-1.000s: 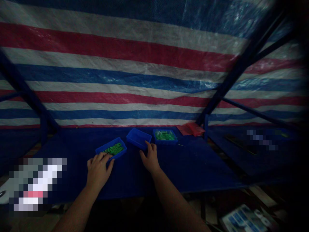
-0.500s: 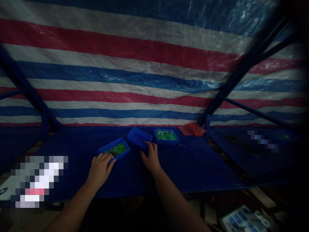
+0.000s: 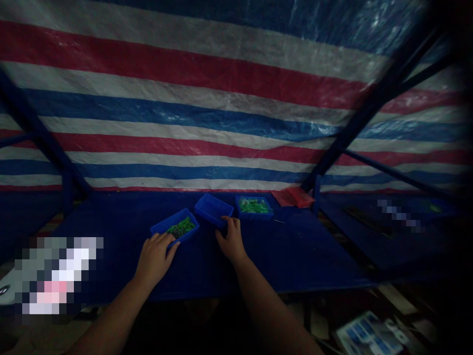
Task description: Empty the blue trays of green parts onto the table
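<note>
Shifted only slightly since the earlier frame, the left hand (image 3: 155, 260) now sits a little further right along the near edge of the left blue plastic tray (image 3: 174, 228), and the small green parts (image 3: 180, 227) in that tray lie in a tighter heap. The right hand (image 3: 232, 240) has barely moved.

The left fingers (image 3: 162, 240) are slightly spread and curled against the tray's near corner, though it is too dim to tell whether they grip the rim or only rest on it. The right fingers (image 3: 229, 223) curl at the near rim of the middle blue tray (image 3: 212, 208), which shows no contents from here; whether they are closed on it, I cannot tell. Resting the fingertips on the rims this way can steady both light trays on the blue counter (image 3: 295, 251).

Farther along stand a third blue tray (image 3: 254, 207), holding more green pieces, and red plastic bags (image 3: 293, 196), before a striped tarpaulin (image 3: 185, 123).
</note>
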Tool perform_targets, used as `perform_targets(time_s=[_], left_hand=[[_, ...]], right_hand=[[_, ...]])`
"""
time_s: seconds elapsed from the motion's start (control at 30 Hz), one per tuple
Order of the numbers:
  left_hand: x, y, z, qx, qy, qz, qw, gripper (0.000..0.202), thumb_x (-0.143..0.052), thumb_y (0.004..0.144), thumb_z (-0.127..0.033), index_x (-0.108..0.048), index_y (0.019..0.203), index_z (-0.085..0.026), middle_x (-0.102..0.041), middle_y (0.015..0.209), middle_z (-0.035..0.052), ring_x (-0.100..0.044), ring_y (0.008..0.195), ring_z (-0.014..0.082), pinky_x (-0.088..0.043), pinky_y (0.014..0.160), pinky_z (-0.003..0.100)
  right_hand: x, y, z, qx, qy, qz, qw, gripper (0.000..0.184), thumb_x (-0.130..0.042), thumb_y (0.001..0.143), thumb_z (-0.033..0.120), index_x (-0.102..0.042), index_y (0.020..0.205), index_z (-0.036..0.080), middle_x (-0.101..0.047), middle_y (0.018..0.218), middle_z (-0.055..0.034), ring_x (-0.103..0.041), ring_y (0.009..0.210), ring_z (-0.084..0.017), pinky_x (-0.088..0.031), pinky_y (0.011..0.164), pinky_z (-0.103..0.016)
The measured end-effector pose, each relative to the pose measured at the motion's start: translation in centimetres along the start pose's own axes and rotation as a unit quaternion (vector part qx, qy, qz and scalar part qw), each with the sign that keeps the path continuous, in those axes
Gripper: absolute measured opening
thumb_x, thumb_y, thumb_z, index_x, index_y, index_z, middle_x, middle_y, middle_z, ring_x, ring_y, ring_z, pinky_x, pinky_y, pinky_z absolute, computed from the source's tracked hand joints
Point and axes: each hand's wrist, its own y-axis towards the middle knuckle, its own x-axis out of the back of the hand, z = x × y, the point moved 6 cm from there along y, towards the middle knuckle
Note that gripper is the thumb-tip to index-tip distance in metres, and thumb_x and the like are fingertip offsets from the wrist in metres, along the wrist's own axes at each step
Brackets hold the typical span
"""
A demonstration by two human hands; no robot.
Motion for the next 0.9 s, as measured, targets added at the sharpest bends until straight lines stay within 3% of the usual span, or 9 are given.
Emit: perform_targets(time_s=[0.37, 0.5, 0.9], left_hand=[[-0.1, -0.1, -0.8, -0.008, -0.015, 0.036, 0.999, 0.023, -0.047, 0.099, -0.039, -0.062, 0.090, -0.024, -0.069, 0.094, 0.0025, -0.060, 0.093, 0.0245, -0.040, 0.080, 0.038], [0.1, 0.0, -0.5, 0.015, 0.003, 0.017, 1.000, 0.023, -0.046, 0.099, -0.037, -0.062, 0.091, -0.024, -0.068, 0.092, 0.0034, -0.059, 0.091, 0.0245, -0.040, 0.079, 0.038], [-0.3, 0.2, -1.0, -0.012, 0.017, 0.005, 1.000, 0.022, -0.046, 0.099, -0.038, -0.061, 0.091, -0.024, -0.069, 0.091, 0.0043, -0.059, 0.088, 0.0254, -0.040, 0.077, 0.039]], right_hand=[[0.0, 0.1, 0.2, -0.002, -0.005, 0.009, 1.000, 0.047, -0.064, 0.080, 0.020, -0.053, 0.126, 0.022, -0.044, 0.120, -0.0110, -0.052, 0.116, -0.026, -0.047, 0.103, -0.047], [0.0, 0.1, 0.3, 0.000, 0.002, 0.013, 1.000, 0.046, -0.063, 0.080, 0.020, -0.053, 0.125, 0.022, -0.044, 0.120, -0.0106, -0.051, 0.117, -0.025, -0.046, 0.105, -0.046], [0.1, 0.0, 0.3, 0.003, 0.008, 0.012, 1.000, 0.044, -0.062, 0.081, 0.019, -0.054, 0.123, 0.024, -0.045, 0.120, -0.0097, -0.053, 0.115, -0.025, -0.047, 0.104, -0.047]])
